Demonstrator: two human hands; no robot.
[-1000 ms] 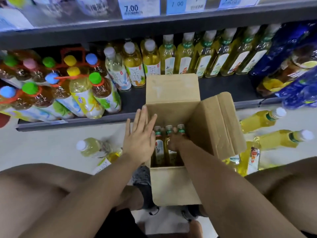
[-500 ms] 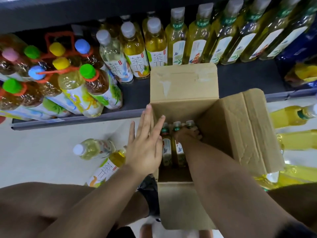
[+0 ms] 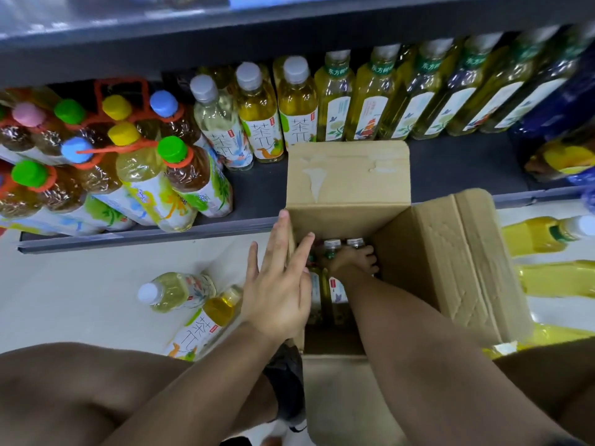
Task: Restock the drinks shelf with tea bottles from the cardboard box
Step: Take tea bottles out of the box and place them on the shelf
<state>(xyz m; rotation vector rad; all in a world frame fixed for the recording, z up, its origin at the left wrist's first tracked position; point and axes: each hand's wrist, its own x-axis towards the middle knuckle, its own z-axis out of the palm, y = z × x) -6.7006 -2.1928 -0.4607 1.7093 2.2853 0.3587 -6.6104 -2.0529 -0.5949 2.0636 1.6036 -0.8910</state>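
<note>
An open cardboard box stands on the floor against the bottom drinks shelf. Inside it stand yellow tea bottles with grey caps. My right hand reaches down into the box, its fingers curled round the neck of one tea bottle. With straight fingers, my left hand presses flat against the box's left wall. A row of matching tea bottles lines the back of the shelf.
Multi-packs with coloured caps fill the shelf's left part. Two tea bottles lie on the white floor left of the box, and several yellow bottles lie right of it. My knees frame the box. Blue packages sit at far right.
The view has moved closer over the box. My right hand has gone deeper among the bottles. My left hand stays flat on the box's left wall.
</note>
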